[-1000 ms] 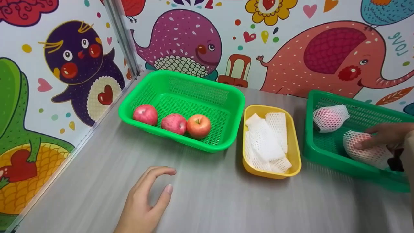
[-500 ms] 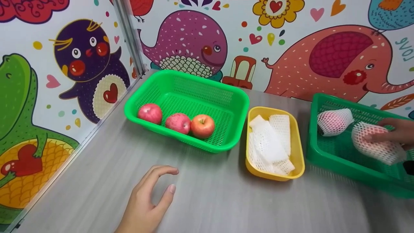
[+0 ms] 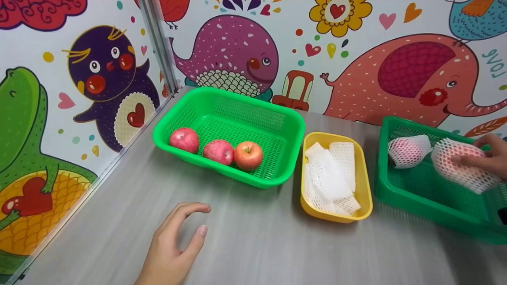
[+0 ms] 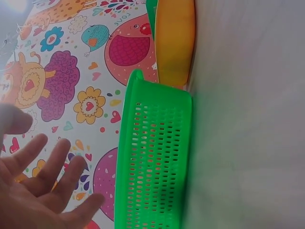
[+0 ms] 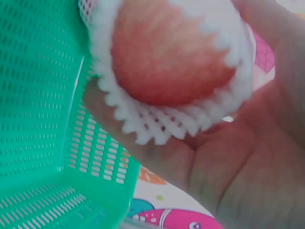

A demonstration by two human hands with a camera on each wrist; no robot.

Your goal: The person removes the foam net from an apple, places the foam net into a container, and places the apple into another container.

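Note:
At the right edge of the head view, my right hand [image 3: 489,156] grips an apple in a white foam net [image 3: 455,162] over the dark green basket [image 3: 420,208]. Red skin shows through the open end of the net [image 5: 167,57] in the right wrist view. Another netted apple [image 3: 408,151] lies in the basket's far left corner. My left hand [image 3: 172,241] hovers by the grey table [image 3: 253,245], fingers loosely bent and holding nothing. Beyond it stands a bright green basket [image 3: 233,178] with three bare apples: one at left [image 3: 184,140], one in the middle [image 3: 218,152], one at right [image 3: 248,155].
Between the two baskets stands a yellow bin [image 3: 336,217] with several white foam nets [image 3: 330,174] inside. Printed wall panels [image 3: 237,47] close off the back and left of the table.
My right hand has lifted the netted apple slightly from the dark green basket's floor, and it now sits higher. The head view has shifted a little. My left hand has hardly moved.

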